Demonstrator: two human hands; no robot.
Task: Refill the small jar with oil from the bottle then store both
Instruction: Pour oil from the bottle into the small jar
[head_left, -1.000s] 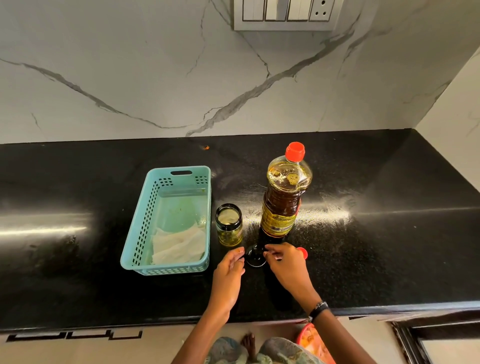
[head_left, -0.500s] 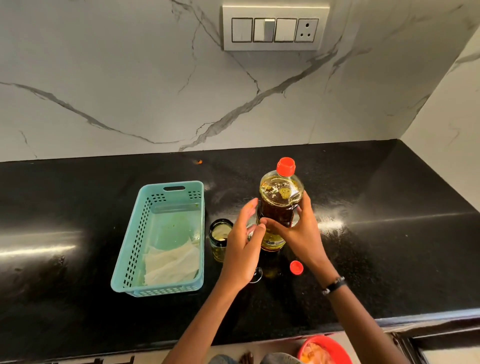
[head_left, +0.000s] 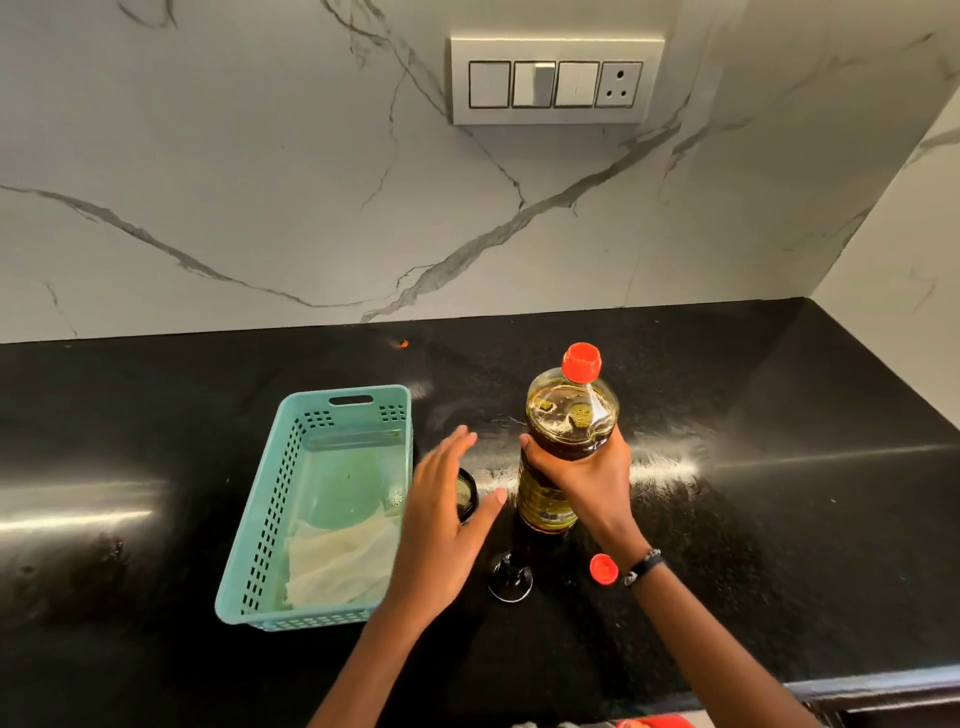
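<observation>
A clear plastic oil bottle (head_left: 569, 421) with a red cap (head_left: 581, 362) stands upright on the black counter. My right hand (head_left: 582, 475) is wrapped around its middle. The small glass jar (head_left: 466, 493) stands uncovered just left of the bottle, mostly hidden behind my left hand (head_left: 441, 512). That hand hovers open beside it, fingers spread, holding nothing. A black jar lid (head_left: 510, 577) lies on the counter in front of the bottle. A loose red cap (head_left: 603, 567) lies to its right, near my right wrist.
A teal perforated basket (head_left: 275, 499) with a white cloth (head_left: 340, 561) in it sits left of the jar. Behind the black counter (head_left: 779, 519) rises a marble wall with a switch panel (head_left: 556, 83). A side wall closes the right. The counter's front edge runs below my arms.
My hands left the lid and red cap on the counter and rose to the bottle. My right hand now grips it alone; my left has come off it and hovers by the jar.
</observation>
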